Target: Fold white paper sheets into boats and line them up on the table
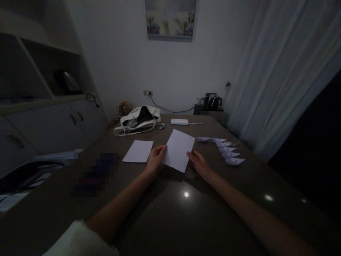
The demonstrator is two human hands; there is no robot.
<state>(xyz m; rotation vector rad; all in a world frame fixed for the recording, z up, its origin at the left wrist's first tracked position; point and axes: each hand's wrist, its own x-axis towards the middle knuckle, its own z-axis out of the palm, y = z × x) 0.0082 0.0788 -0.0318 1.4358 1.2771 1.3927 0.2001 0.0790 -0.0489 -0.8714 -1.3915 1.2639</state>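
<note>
A blank white sheet of paper [179, 149] is held up, slightly tilted, above the dark table. My left hand [156, 158] pinches its left edge, thumb on top. On the opposite edge, my right hand [197, 161] grips it the same way; the fingers beneath are partly hidden. To the left lies a stack of white paper [138, 151], flat on the tabletop. Several folded paper boats [230, 155] stand in a row at the right, apart from my right hand.
A white handbag [141, 119] sits open at the back left of the table [170, 220]. Beside it lies a white power bank [179, 122] with a short cable. A blurred-out dark item [97, 174] is at the left. Black kettles [213, 101] stand on a cabinet behind.
</note>
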